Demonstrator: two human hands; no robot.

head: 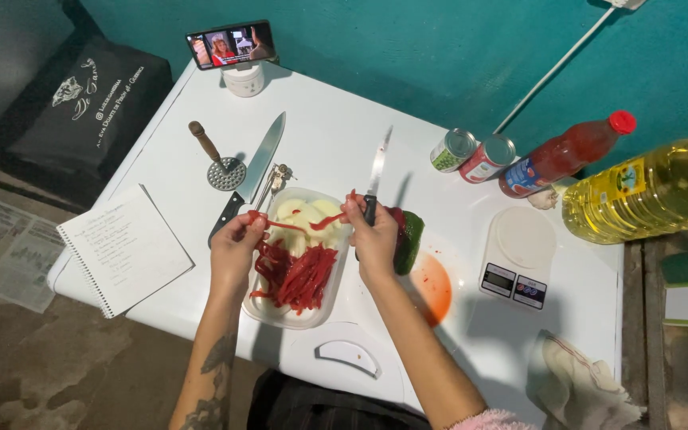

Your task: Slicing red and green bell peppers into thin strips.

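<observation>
My left hand point(237, 243) pinches one end of a long red pepper strip point(300, 227) above a clear plastic container point(290, 317). My right hand point(372, 231) pinches the strip's other end and also grips a black-handled knife point(377, 171), blade pointing away from me. The container holds a heap of red pepper strips point(300, 275) at its near end and pale onion slices point(304, 211) at its far end. A green and red pepper piece point(408, 235) lies just right of my right hand.
On the white table point(328, 135): a large chef's knife point(252, 175), a masher point(215, 159), a spiral notebook point(125, 247), a phone on a stand point(231, 44), two cans point(471, 154), a red sauce bottle point(567, 151), an oil bottle point(650, 189), a kitchen scale point(519, 255), a cloth point(579, 382), an orange lid point(431, 287).
</observation>
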